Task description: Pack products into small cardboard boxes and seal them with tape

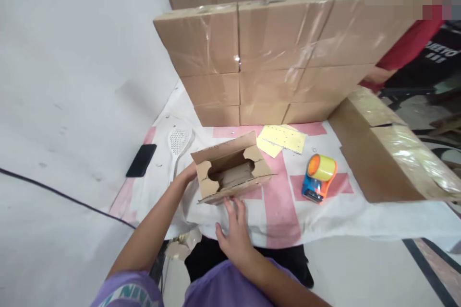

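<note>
- Left hand (189, 173) is resting at the side of a cardboard box (245, 184), grip too hidden to tell.
- Right hand (236, 234) is touching its near edge, grip loosely spread.

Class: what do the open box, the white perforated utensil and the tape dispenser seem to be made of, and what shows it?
Open box: matt brown cardboard, by its folded flaps and cut edges.
White perforated utensil: probably plastic, by its even white colour; its finish is hard to judge.
Tape dispenser: likely smooth plastic, by its bright blue and orange parts.
</note>
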A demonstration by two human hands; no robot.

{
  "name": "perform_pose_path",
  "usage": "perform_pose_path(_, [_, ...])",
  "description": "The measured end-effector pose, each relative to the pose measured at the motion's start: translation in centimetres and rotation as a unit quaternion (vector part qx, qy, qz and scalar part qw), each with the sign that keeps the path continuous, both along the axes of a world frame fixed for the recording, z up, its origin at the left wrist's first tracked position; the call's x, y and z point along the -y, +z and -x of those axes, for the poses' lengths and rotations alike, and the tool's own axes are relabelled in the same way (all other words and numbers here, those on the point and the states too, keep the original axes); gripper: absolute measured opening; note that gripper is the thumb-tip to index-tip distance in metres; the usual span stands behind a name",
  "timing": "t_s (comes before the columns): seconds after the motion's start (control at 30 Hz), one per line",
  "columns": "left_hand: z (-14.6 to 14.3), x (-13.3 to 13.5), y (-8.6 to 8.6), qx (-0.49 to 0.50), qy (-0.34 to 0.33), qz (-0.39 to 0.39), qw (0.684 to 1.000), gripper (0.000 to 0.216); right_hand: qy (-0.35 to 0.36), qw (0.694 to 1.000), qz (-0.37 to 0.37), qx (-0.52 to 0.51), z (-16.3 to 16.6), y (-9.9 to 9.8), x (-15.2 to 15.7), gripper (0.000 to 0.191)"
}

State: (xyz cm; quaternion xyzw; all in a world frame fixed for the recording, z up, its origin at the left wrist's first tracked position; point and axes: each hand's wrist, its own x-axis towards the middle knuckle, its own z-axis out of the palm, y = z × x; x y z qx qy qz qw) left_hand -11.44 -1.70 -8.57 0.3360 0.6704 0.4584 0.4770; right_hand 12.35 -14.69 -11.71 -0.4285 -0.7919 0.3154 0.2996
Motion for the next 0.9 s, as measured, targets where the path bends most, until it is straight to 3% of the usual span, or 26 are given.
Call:
perform_pose_path(0.07, [0.4,-1.2,1.8,-0.007,-0.004,-0.012,1.0,0.039,0.032,0.999,0.021,0.036,0.4,-0.2,0.1,0.086])
perform_pose_path(0.13, [1.5,-1.5,4.3,-0.024,0.014,-0.033,0.999,0.038,0.075,0.996,0.014,0.05,-0.2,-0.4,0.1,0.083])
perform_pose_path(0.2, [3.3,-0.7,7.6,-0.05,0.057,-0.064,0.995,0.036,0.08,0.996,-0.026,0.016,-2.1,0.0,-0.5,0.054])
perform_pose_path(0.27, [5.0,1.1,11.1,-0.077,0.111,-0.105,0.985,0.036,0.016,0.994,-0.088,-0.061,-5.1,1.4,-2.0,0.023])
perform_pose_path(0.37, [4.9,4.3,15.5,-0.107,0.168,-0.156,0.968,0.039,-0.101,0.958,-0.208,-0.167,-8.9,6.4,-5.6,0.017])
perform_pose_path(0.47, [0.4,6.2,17.9,-0.155,0.145,-0.17,0.962,0.035,-0.04,0.935,-0.335,-0.109,-9.3,13.6,-9.4,0.028])
perform_pose_path(0.57, [-5.6,6.6,18.3,-0.187,0.022,-0.184,0.965,0.029,0.081,0.926,-0.366,0.052,-7.0,19.3,-12.7,0.054])
perform_pose_path(0.63, [-7.8,6.5,17.8,-0.167,-0.06,-0.19,0.966,0.032,0.172,0.913,-0.35,0.116,-5.7,21.1,-14.3,0.057])
perform_pose_path(0.7, [-7.7,6.2,16.8,-0.148,-0.066,-0.194,0.968,0.043,0.227,0.912,-0.307,0.149,-5.3,21.5,-15.6,0.054])
perform_pose_path(0.77, [-6.0,5.8,15.4,-0.185,0.003,-0.174,0.967,0.057,0.227,0.922,-0.26,0.175,-5.5,21.3,-16.5,0.052])
perform_pose_path(0.83, [-4.2,5.4,14.0,-0.272,0.038,-0.088,0.958,0.072,0.215,0.928,-0.229,0.202,-5.6,21.0,-17.2,0.052])
perform_pose_path(0.9, [-3.3,5.0,12.8,-0.348,-0.01,0.041,0.937,0.087,0.215,0.927,-0.212,0.223,-5.2,21.1,-17.9,0.052])
